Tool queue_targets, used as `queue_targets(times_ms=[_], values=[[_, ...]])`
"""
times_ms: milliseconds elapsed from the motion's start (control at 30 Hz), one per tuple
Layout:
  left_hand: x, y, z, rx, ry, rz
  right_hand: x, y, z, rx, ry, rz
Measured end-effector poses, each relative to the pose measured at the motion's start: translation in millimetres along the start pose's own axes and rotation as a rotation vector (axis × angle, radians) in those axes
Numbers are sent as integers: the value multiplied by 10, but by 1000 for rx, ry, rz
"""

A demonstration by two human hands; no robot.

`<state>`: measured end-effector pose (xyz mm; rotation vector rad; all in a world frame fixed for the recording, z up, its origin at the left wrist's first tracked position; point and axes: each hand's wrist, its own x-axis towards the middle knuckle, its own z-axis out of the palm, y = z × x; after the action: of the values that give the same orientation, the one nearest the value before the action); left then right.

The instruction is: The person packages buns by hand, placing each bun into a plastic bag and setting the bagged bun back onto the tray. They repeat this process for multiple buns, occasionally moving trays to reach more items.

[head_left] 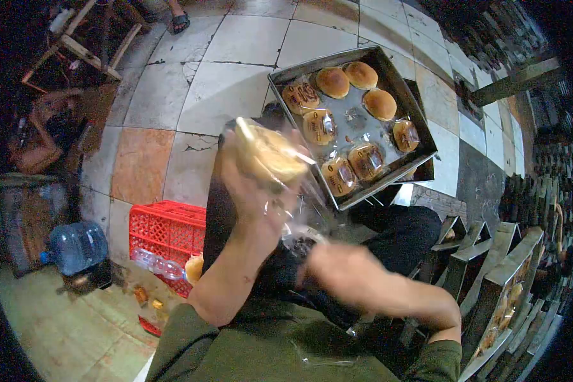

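Observation:
A pale golden bun [270, 153] in clear plastic rests in my left hand [251, 197], whose fingers curve around it. From the bun, the loose part of the plastic wrapper [309, 188] trails down towards my right hand [337, 270]. Motion smears the right hand's fingers, and I cannot tell whether they grip the plastic. Just beyond my hands, a square metal tray [388, 182] bears several wrapped buns [367, 160] with dark printing, along with unwrapped round buns [380, 104] with browned tops.
At left stands a red plastic crate [167, 219], with a clear bottle [156, 262] and another bun [194, 268] beside it. A blue water jug [79, 247] lies farther left. Metal trays [503, 254] stack up at right. Someone's sandalled foot [181, 23] shows at the top.

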<state>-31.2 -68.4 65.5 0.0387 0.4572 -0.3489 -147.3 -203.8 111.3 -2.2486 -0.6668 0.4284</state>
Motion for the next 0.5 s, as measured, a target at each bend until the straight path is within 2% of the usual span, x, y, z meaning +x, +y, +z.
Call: queue_targets(times_ms=[33, 67, 100, 133, 167, 233, 267, 300, 333, 367, 433, 467, 500], values=[[78, 78, 10, 1, -2, 4, -121, -119, -94, 110, -484, -218], [185, 161, -4, -29, -75, 75, -108, -249, -201, 420, -1003, -333], [269, 236, -33, -57, -153, 145, -154, -191, -260, 423, -1001, -333], [314, 296, -90, -24, -147, 183, -244, -87, -362, 310, -580, -312], [163, 296, -76, -2, -332, -70, -272, -19, -430, 194, -162, -279], [-129, -4, -226, 146, -340, -52, -79, 240, -407, -185, 661, 29], [-227, -74, -263, 143, -337, -55, 64, 321, -326, 122, 848, -81], [-317, -129, -272, 326, -295, -1, 195, 377, -257, 437, 1014, -201], [-414, -160, -272, 510, -238, 55, 204, 400, -218, 445, 1001, -198], [-474, -154, -256, 698, -177, 106, 184, 400, -166, 570, 903, -97], [-534, 193, -191, 1098, -300, 382, 187, 424, -63, 804, 694, 92], [-639, 369, -264, 1158, -382, 323, 300, 432, 113, 807, 628, 160], [-733, 433, -331, 1273, -231, 330, 452, 438, 352, 808, 557, 223]])
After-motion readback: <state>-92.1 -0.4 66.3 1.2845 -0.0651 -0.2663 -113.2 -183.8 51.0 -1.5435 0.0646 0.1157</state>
